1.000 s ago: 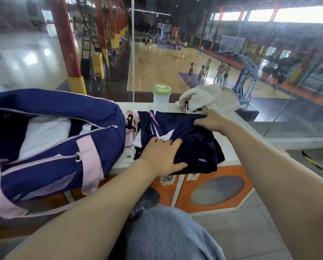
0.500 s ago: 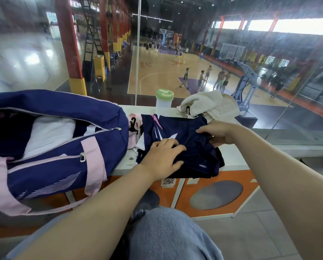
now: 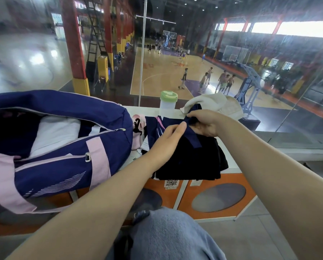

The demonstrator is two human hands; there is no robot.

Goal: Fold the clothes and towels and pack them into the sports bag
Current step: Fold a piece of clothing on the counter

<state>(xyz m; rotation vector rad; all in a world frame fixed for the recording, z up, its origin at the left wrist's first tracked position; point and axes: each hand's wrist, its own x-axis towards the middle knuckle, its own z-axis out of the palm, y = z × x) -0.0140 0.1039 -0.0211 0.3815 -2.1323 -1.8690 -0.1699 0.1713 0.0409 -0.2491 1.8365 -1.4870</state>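
Head view: right hand (image 3: 203, 124) now lifts navy garment (image 3: 187, 158) edge, left hand (image 3: 168, 141) fingers pinching it too, fold underway, sports bag (image 3: 50, 147) waits.

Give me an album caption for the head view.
Both hands, left and right, pinch a navy garment on the ledge beside the open bag.

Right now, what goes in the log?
step: folding | both hands pinch navy shirt | bag open | towel waiting

White ledge (image 3: 230, 160) bears sports bag (image 3: 50, 152), dark garment (image 3: 190, 158), bottle (image 3: 167, 102), towel (image 3: 213, 104)
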